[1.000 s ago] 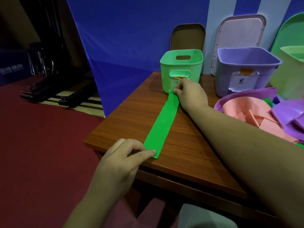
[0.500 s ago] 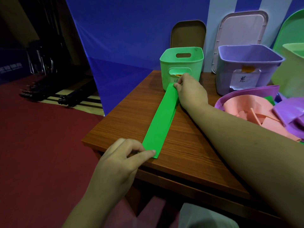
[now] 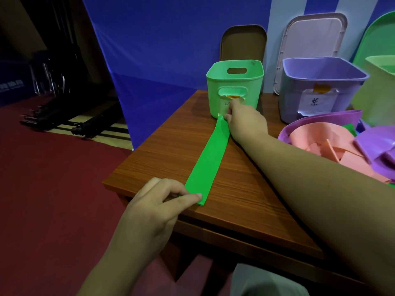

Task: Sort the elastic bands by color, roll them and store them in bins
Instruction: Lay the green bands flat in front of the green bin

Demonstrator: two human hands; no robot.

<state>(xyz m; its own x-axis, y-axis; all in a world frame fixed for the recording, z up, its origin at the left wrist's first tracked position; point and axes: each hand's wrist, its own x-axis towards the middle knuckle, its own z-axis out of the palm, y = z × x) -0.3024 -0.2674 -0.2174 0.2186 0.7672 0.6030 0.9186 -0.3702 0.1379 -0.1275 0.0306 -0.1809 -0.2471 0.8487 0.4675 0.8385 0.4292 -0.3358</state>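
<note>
A green elastic band [image 3: 208,161] lies stretched flat on the wooden table [image 3: 245,201], running from the near left edge toward the green bin [image 3: 235,88]. My left hand [image 3: 156,208] pinches its near end at the table edge. My right hand [image 3: 245,122] pinches its far end right in front of the green bin. A purple bin [image 3: 320,86] with a paper label stands to the right of the green one. A heap of pink [image 3: 327,144] and purple bands [image 3: 376,146] lies at the right.
Bin lids lean against the blue backdrop: a brown lid [image 3: 243,42], a pale lid [image 3: 312,39] and a green lid [image 3: 380,37]. A light green bin [image 3: 378,88] stands at the far right. Left of the table the red floor [image 3: 53,199] drops away.
My right hand still holds the band's far end and has shifted slightly along the bin's front. The left hand keeps its pinch at the near end.
</note>
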